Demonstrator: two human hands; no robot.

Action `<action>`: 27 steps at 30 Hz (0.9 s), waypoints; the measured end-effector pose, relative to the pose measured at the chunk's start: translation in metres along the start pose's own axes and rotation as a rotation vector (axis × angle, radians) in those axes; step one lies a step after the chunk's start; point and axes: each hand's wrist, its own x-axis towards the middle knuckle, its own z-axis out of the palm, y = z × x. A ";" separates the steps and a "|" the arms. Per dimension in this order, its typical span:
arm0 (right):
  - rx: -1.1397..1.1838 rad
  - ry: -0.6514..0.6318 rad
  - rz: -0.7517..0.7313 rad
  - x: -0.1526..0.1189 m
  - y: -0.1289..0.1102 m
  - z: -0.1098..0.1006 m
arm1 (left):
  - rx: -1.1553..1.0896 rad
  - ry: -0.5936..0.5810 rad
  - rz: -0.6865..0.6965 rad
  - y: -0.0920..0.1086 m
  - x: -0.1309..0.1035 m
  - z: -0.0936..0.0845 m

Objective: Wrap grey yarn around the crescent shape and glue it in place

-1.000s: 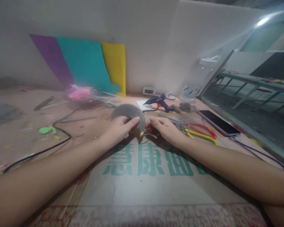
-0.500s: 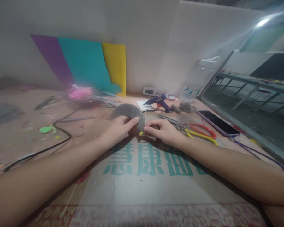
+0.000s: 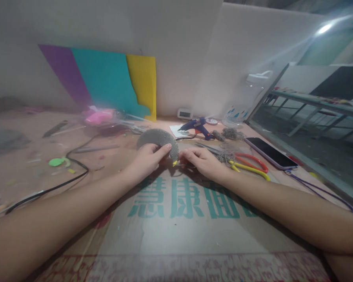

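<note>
A grey, curved piece (image 3: pixel 159 137), apparently wound with yarn, arches above the cardboard. Its narrow right end shows a yellow tip (image 3: pixel 174 163). My left hand (image 3: pixel 154 156) is closed on the curve, thumb on top and the other fingers partly hidden beneath it. Just right of the yellow tip, my right hand (image 3: pixel 198 158) is pinched on what looks like a thin strand of grey yarn, mostly hidden by the fingers. More tangled grey yarn (image 3: pixel 223 156) lies beside that hand, near scissors (image 3: pixel 206 147) and red-and-yellow-handled pliers (image 3: pixel 250 166).
Behind the hands are a blue glue gun (image 3: pixel 197 126), a small white digital display (image 3: pixel 184 113) and a clear bottle (image 3: pixel 241 102). A phone (image 3: pixel 270 152) lies at the right edge. Leftward, a black cord (image 3: pixel 76 176) crosses the table near scraps and a pink bundle (image 3: pixel 99 116).
The right fingers have shifted slightly away from the yellow tip, leaving more of it showing. The curved piece and left hand have moved a little left.
</note>
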 end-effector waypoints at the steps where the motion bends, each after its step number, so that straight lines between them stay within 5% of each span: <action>1: 0.004 -0.018 0.015 0.000 0.000 0.000 | 0.002 0.022 0.023 -0.001 0.001 0.000; 27: -0.056 0.002 0.096 0.000 -0.002 0.003 | 0.084 -0.039 0.058 0.007 -0.004 0.000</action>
